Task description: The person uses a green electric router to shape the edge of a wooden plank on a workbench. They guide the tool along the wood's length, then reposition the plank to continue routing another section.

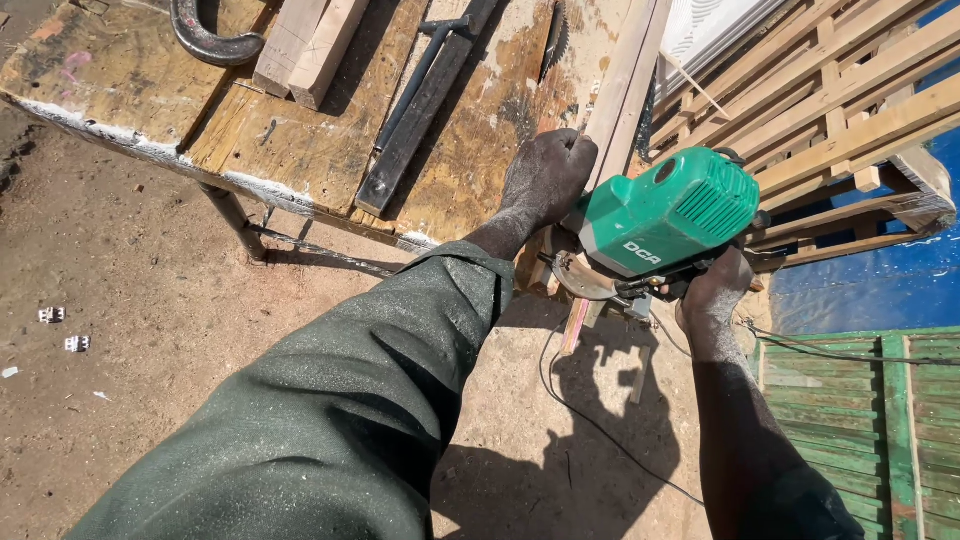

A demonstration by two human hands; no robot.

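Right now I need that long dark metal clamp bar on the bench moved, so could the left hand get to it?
Probably yes, but not freely: the left hand is gripping a wooden strip. The dark clamp bar lies just beside it on the bench with nothing between, so it would have to let go first.

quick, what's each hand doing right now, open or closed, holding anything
Left hand: closed in a fist on the long pale wooden strip lying on the workbench.
Right hand: closed under the green electric circular saw, gripping it.

The saw (665,215) hid the right hand's (715,290) fingers. The blade (582,280) was mostly covered. The clamp (210,35) ran off the top edge.
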